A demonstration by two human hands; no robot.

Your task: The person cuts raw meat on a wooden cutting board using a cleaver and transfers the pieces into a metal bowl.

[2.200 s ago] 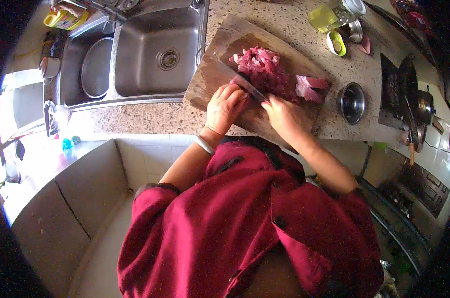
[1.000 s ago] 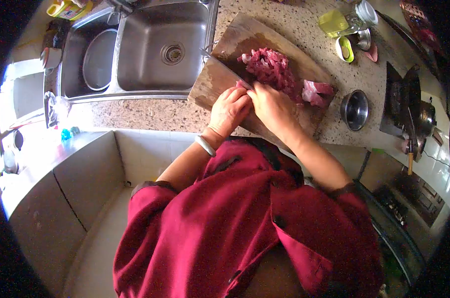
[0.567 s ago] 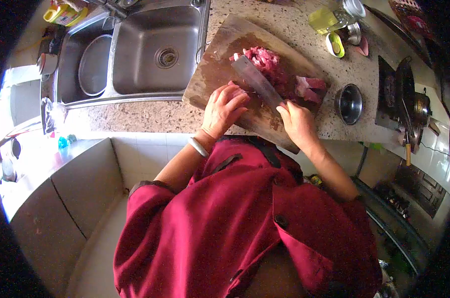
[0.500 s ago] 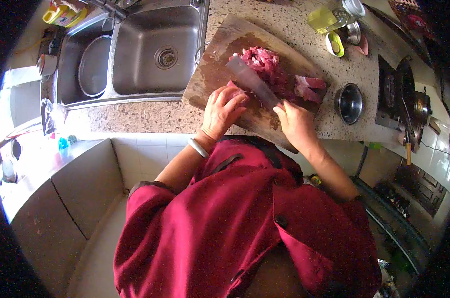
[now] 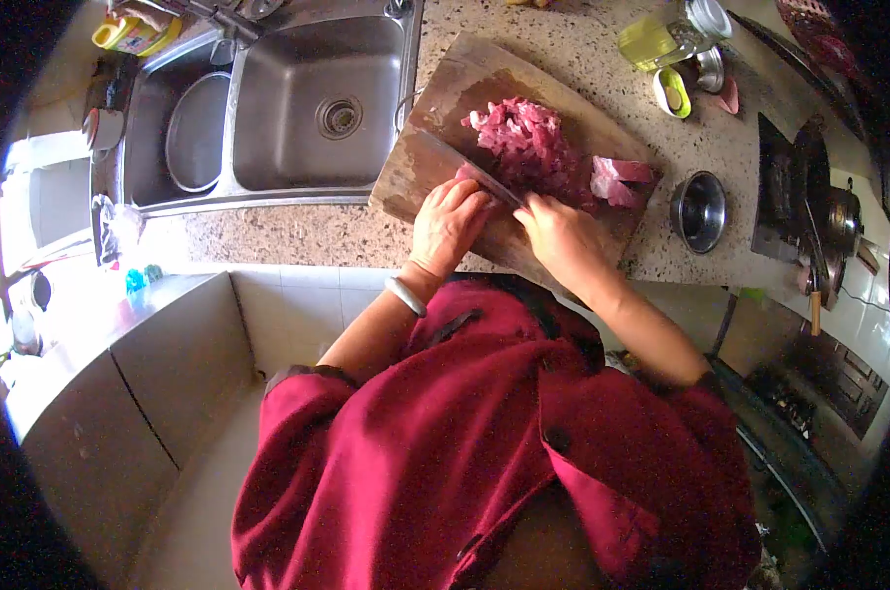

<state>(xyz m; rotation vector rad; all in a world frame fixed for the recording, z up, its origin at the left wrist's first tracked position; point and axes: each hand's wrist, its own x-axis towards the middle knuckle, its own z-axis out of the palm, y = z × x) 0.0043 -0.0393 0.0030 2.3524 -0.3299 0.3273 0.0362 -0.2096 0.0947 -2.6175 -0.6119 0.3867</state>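
Knife (image 5: 491,183) has moved left, beside the left hand (image 5: 445,231) at upper centre. Right hand (image 5: 563,241) keeps its grip round the knife; the left grip pins meat (image 5: 462,173).

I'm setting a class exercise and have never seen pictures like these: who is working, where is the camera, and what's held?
There is no machine: a person works bare-handed. Every picture comes from one camera worn on that person's head, looking forward and down, so their red top fills the lower part. The right hand holds a knife; the left hand rests its fingers on a piece of meat. Both are over a board, which also bears a pile of cut meat and a chunk. Nearby on the counter are a bowl and a jar.
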